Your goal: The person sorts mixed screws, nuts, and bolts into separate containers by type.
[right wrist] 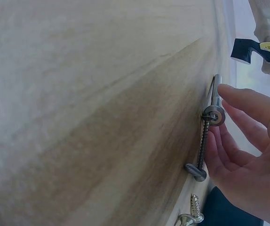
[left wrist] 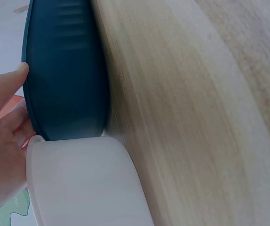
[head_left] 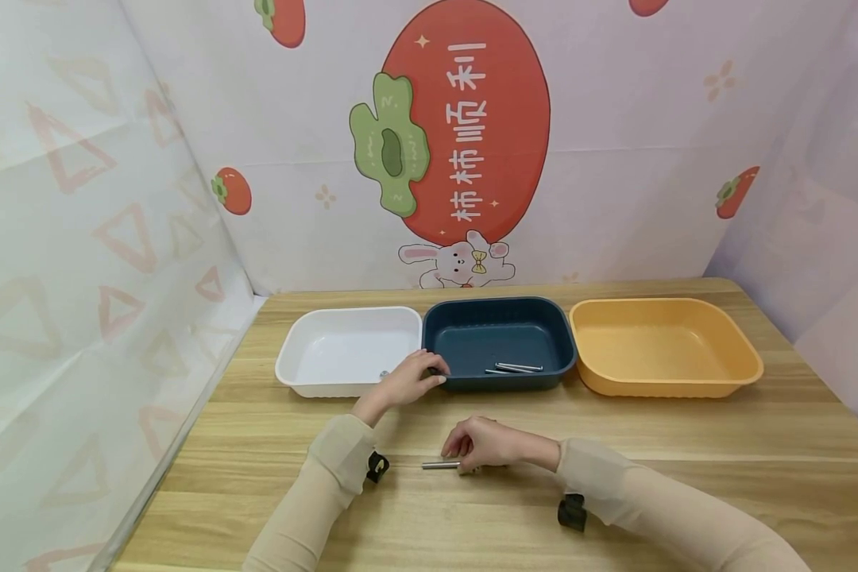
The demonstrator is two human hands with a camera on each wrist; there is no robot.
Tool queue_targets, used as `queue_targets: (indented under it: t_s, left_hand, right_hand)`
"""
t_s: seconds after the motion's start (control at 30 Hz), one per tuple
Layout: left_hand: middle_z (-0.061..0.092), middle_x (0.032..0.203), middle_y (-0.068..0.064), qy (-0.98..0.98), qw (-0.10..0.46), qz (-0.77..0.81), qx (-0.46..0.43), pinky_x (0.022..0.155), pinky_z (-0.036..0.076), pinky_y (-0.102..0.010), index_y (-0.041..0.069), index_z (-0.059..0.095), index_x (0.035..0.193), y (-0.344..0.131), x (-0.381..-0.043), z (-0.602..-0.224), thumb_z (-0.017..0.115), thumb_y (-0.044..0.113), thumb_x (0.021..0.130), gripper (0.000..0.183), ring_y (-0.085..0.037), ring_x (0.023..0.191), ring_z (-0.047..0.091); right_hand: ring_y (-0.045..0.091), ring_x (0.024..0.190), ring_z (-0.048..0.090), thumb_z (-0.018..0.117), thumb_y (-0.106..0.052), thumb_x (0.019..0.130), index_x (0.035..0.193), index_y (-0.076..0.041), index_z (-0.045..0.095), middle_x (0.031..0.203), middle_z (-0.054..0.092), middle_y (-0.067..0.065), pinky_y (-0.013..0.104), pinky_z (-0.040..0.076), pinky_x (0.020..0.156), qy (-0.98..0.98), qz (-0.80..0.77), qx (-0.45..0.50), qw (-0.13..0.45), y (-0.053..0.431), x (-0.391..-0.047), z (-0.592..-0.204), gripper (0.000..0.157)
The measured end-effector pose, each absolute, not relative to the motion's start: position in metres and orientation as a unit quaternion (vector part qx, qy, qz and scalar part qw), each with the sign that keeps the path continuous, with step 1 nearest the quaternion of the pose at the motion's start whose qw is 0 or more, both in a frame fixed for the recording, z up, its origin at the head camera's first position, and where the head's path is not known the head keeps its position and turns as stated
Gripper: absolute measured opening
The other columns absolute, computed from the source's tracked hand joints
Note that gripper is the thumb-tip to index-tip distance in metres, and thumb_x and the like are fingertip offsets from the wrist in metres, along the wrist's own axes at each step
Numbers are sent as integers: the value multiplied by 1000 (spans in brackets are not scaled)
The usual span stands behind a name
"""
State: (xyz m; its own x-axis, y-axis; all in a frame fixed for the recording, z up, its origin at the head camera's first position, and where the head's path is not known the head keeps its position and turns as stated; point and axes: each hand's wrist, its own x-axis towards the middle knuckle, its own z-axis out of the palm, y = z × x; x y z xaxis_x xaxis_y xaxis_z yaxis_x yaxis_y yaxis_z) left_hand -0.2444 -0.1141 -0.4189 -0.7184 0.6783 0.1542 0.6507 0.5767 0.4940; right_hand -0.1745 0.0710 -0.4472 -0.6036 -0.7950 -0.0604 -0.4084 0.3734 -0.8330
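My left hand (head_left: pixel 409 380) is at the near left corner of the dark blue tray (head_left: pixel 500 381). In the left wrist view its thumb touches the tray's rim, and the other fingers reach behind that rim, where their tips are hidden. On the wooden table in front of the trays, my right hand (head_left: pixel 482 442) pinches a silver socket-head bolt (head_left: pixel 438 465) between thumb and fingers. Its round head shows in the right wrist view. Right beside it is a dark threaded screw (right wrist: pixel 203 146) with a bent end, and a smaller silver screw (right wrist: pixel 195 203) lies beyond.
Several long silver bolts (head_left: pixel 518 368) lie in the dark blue tray. To its left stands a white tray (head_left: pixel 307 390) with a small metal piece (head_left: pixel 384 373) near its front wall. An orange tray (head_left: pixel 658 388) stands to its right. A patterned cloth (head_left: pixel 600 222) hangs behind the table.
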Motion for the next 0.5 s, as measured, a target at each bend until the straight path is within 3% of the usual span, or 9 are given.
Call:
queue_targets:
  t_s: [0.5]
  left_hand:
    - [59,93,-6,885,19,266,381,83,39,-34,5,60,95,-114,-244,-420,54,10,87,11,-20,90,50]
  right_hand:
    - [4,65,50,69,6,69,88,0,67,74,58,4,16,43,59,802,-412,-379,207,67,-172,-452,19]
